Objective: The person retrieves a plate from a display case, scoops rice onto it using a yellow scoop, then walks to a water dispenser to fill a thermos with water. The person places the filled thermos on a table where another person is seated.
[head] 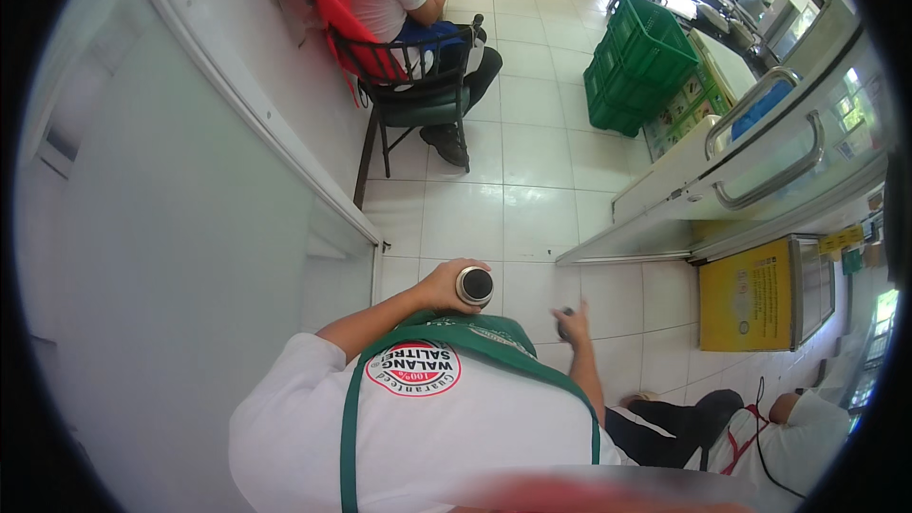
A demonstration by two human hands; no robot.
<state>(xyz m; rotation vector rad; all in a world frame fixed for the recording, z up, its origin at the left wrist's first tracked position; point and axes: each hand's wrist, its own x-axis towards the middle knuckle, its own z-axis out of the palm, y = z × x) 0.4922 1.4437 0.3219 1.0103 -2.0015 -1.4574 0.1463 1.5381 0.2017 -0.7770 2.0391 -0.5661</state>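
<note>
My left hand (443, 286) is wrapped around a cylindrical bottle or tumbler (474, 286) with a black lid and a metallic rim, held upright in front of my chest. Lower right of it, my right hand (576, 324) has a small dark object (566, 325) in its fingers; blur hides what it is. A green apron (463, 335) over a white shirt hangs just below the bottle.
A glass door (762, 178) with metal handles stands open at right. Beyond are stacked green plastic crates (630, 64) and a person seated on a black chair (420, 110). A yellow chest freezer (748, 296) and another person (748, 427) are at right.
</note>
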